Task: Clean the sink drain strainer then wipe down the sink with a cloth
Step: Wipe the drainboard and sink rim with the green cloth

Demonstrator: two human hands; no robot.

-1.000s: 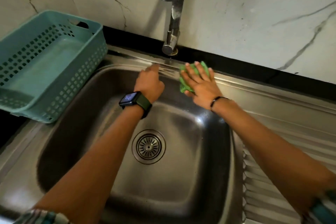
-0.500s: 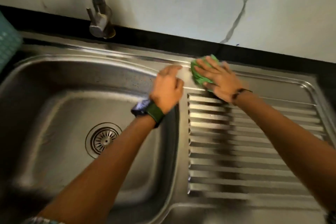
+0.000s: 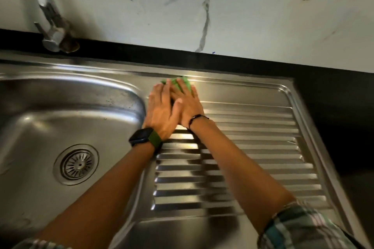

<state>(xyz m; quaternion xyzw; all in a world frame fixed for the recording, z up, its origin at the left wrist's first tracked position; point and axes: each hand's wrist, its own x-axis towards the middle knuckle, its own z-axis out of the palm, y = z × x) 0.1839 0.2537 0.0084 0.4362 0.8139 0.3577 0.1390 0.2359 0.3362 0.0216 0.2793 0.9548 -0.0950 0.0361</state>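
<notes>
Pressing a green cloth (image 3: 183,84) flat against the steel, the person works at the back edge of the drainboard (image 3: 253,147), just to the right of the basin (image 3: 60,107). The right hand (image 3: 187,105) lies on the cloth with straight, spread fingers; it pushes down and does not clench, so its grip stands apart. The left hand (image 3: 162,111) rests beside it, partly overlapping it, fingers also straight and reaching the cloth's near edge; whether it bears weight cannot be told. Most of the cloth is hidden under the two hands, with only its far edge showing.

The drain strainer (image 3: 78,164) sits seated in the basin floor, well apart from both hands, and looks free of visible debris. That suggests the first part of the task is likely done, though the picture is too soft to be sure. The wiping appears to be under way: the basin wall shows scattered droplets or specks near its right corner, and the ridged drainboard in front of the hands has no sign either way. The tap (image 3: 52,32) stands at the rear left, with no water seen running. What seems left is the rest of the drainboard and perhaps the basin.
</notes>
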